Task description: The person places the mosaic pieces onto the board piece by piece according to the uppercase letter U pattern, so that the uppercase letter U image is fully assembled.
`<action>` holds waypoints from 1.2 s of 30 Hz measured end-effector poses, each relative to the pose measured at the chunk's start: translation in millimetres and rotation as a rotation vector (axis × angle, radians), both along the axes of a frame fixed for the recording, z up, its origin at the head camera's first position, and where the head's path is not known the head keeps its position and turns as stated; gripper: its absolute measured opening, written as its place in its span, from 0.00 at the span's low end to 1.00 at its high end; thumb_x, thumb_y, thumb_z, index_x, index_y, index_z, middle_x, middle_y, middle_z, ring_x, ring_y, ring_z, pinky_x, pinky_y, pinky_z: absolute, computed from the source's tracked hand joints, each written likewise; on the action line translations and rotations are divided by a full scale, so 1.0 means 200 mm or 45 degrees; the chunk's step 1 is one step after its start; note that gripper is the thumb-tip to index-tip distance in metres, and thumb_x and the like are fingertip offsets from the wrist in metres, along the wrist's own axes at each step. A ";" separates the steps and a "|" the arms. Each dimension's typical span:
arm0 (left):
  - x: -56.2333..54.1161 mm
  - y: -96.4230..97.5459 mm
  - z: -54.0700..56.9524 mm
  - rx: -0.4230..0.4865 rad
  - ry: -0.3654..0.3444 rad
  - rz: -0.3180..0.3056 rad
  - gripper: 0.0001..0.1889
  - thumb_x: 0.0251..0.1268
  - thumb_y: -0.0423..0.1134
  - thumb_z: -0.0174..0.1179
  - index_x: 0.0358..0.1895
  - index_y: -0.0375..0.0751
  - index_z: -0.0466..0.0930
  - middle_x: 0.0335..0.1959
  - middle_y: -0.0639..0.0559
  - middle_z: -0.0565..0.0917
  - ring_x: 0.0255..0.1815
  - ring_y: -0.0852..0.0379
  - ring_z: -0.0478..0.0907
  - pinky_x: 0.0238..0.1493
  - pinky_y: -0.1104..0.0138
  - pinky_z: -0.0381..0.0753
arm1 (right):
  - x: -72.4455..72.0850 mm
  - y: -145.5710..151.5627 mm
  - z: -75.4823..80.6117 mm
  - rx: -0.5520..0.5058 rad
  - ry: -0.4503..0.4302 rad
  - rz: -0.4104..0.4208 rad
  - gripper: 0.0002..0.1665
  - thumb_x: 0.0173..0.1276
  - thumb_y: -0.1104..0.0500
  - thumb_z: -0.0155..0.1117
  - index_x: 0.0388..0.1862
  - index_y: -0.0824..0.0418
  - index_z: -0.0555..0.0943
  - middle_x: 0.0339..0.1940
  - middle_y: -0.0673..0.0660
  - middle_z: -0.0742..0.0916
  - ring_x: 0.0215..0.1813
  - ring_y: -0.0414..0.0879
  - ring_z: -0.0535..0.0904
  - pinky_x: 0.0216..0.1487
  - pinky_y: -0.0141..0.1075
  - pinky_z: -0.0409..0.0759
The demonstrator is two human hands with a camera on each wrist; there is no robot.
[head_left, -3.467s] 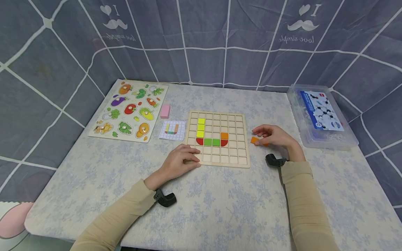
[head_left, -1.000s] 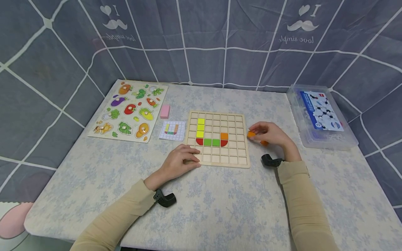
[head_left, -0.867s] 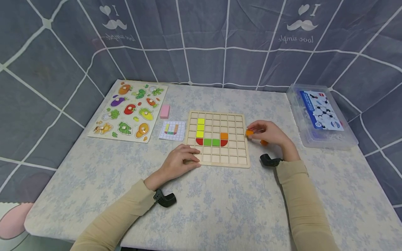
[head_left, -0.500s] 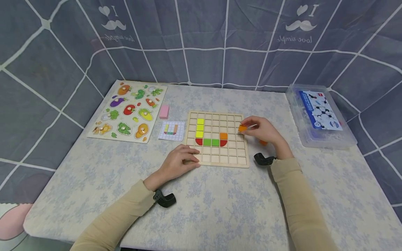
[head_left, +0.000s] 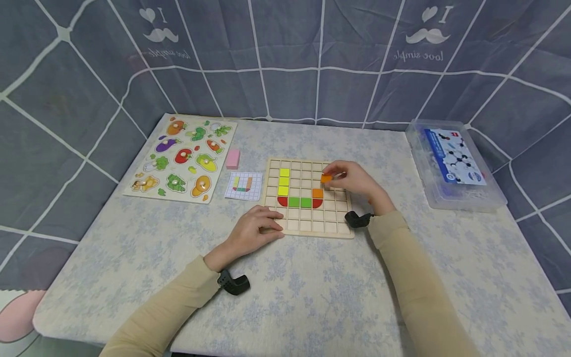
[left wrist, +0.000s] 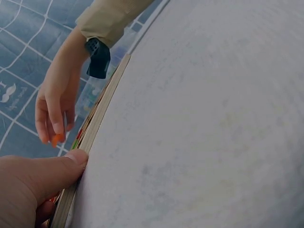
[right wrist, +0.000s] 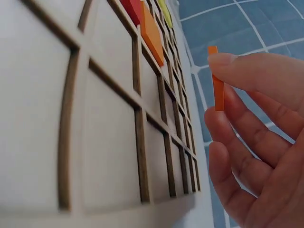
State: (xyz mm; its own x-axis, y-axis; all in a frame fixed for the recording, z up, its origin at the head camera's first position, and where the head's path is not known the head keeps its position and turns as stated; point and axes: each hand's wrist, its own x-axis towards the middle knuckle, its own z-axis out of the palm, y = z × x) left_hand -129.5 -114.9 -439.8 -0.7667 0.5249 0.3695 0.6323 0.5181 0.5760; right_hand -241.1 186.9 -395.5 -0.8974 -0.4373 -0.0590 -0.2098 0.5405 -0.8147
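My right hand (head_left: 354, 177) pinches an orange square tile (head_left: 326, 178) between thumb and fingers, held over the wooden grid board (head_left: 330, 228). In the right wrist view this tile (right wrist: 218, 90) appears edge-on, apart from the board. Just below it in the head view, an orange tile (head_left: 317, 193) sits in a cell above a red rounded corner tile (head_left: 317, 203). Green tiles (head_left: 294, 202) run left to another red corner tile (head_left: 283, 202), with yellow tiles (head_left: 284, 182) stacked above. My left hand (head_left: 256, 229) rests on the board's near-left corner, its thumb (left wrist: 71, 164) against the near edge.
Left of the board lie a pattern card (head_left: 243, 186) with a U shape, a pink block (head_left: 233, 159) and a vegetable puzzle board (head_left: 178, 158). At the right stands a clear plastic box (head_left: 464, 196). More orange (head_left: 370, 201) peeks out behind the right wrist.
My right hand has lifted an orange tile from the table right of the board and carried it left over the grid. The left hand has stayed in place.
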 end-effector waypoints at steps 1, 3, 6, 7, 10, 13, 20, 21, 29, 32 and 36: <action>0.00 0.00 0.00 0.001 0.000 0.001 0.05 0.52 0.40 0.71 0.31 0.44 0.88 0.46 0.51 0.84 0.52 0.52 0.74 0.56 0.62 0.71 | -0.01 -0.01 0.00 0.002 -0.001 0.021 0.21 0.60 0.61 0.69 0.52 0.64 0.79 0.50 0.59 0.82 0.51 0.52 0.75 0.55 0.44 0.72; 0.00 0.00 0.00 0.003 0.005 0.002 0.05 0.51 0.40 0.71 0.31 0.44 0.88 0.46 0.51 0.84 0.52 0.52 0.74 0.56 0.62 0.71 | -0.02 -0.03 0.00 0.009 -0.012 0.056 0.22 0.60 0.61 0.69 0.53 0.66 0.78 0.50 0.61 0.81 0.51 0.53 0.75 0.56 0.44 0.73; 0.00 0.00 -0.01 0.006 0.012 0.003 0.05 0.51 0.40 0.71 0.31 0.45 0.88 0.46 0.52 0.84 0.52 0.53 0.74 0.56 0.62 0.72 | -0.04 -0.05 -0.01 0.030 -0.016 0.090 0.22 0.60 0.61 0.69 0.52 0.65 0.79 0.50 0.61 0.82 0.51 0.54 0.76 0.56 0.44 0.74; 0.00 0.00 -0.01 0.008 0.016 0.002 0.05 0.51 0.40 0.71 0.30 0.45 0.88 0.46 0.52 0.84 0.52 0.53 0.74 0.55 0.62 0.72 | -0.04 -0.06 -0.02 0.044 -0.015 0.093 0.21 0.60 0.61 0.69 0.52 0.65 0.79 0.50 0.61 0.82 0.51 0.54 0.76 0.56 0.45 0.74; 0.00 0.00 -0.01 0.019 0.030 -0.004 0.05 0.51 0.39 0.71 0.30 0.45 0.88 0.46 0.51 0.84 0.51 0.53 0.74 0.55 0.63 0.72 | -0.05 -0.08 -0.02 0.090 -0.011 0.084 0.20 0.60 0.60 0.69 0.51 0.62 0.79 0.51 0.60 0.82 0.51 0.53 0.75 0.55 0.44 0.74; 0.00 0.00 0.00 0.024 0.038 -0.009 0.05 0.50 0.39 0.72 0.30 0.44 0.88 0.46 0.51 0.84 0.51 0.53 0.74 0.55 0.63 0.72 | -0.05 -0.10 -0.03 0.136 0.002 0.067 0.20 0.59 0.60 0.70 0.51 0.61 0.80 0.50 0.58 0.83 0.50 0.52 0.76 0.53 0.43 0.75; 0.00 0.00 0.00 0.010 0.021 -0.006 0.05 0.51 0.40 0.71 0.31 0.45 0.88 0.46 0.52 0.84 0.52 0.54 0.74 0.54 0.64 0.72 | -0.05 -0.11 -0.02 0.136 0.000 0.071 0.19 0.60 0.63 0.68 0.51 0.62 0.79 0.49 0.59 0.82 0.51 0.52 0.75 0.54 0.43 0.75; 0.00 0.00 0.00 0.009 0.017 -0.005 0.05 0.51 0.40 0.71 0.31 0.45 0.88 0.47 0.52 0.84 0.51 0.54 0.74 0.54 0.64 0.72 | -0.05 -0.11 -0.03 0.137 0.001 0.073 0.18 0.60 0.63 0.68 0.51 0.63 0.79 0.49 0.59 0.82 0.51 0.52 0.75 0.54 0.43 0.75; 0.00 0.00 -0.01 0.003 0.012 -0.003 0.05 0.51 0.40 0.71 0.31 0.45 0.88 0.47 0.52 0.84 0.51 0.54 0.74 0.53 0.64 0.73 | -0.04 -0.10 -0.02 0.114 -0.001 0.106 0.17 0.62 0.65 0.66 0.51 0.65 0.79 0.50 0.61 0.82 0.51 0.54 0.75 0.55 0.44 0.74; 0.00 0.00 -0.01 0.004 0.002 0.001 0.05 0.51 0.40 0.71 0.31 0.45 0.88 0.47 0.52 0.84 0.51 0.54 0.74 0.54 0.64 0.72 | -0.03 -0.09 -0.01 0.107 -0.005 0.115 0.18 0.62 0.64 0.66 0.52 0.66 0.78 0.50 0.62 0.82 0.52 0.55 0.75 0.55 0.45 0.74; 0.00 0.00 0.00 0.013 0.008 -0.002 0.05 0.51 0.40 0.71 0.31 0.45 0.88 0.47 0.52 0.84 0.51 0.54 0.74 0.55 0.64 0.72 | -0.01 -0.06 0.01 0.113 -0.013 0.108 0.19 0.63 0.62 0.65 0.53 0.66 0.77 0.50 0.62 0.81 0.52 0.55 0.75 0.56 0.46 0.73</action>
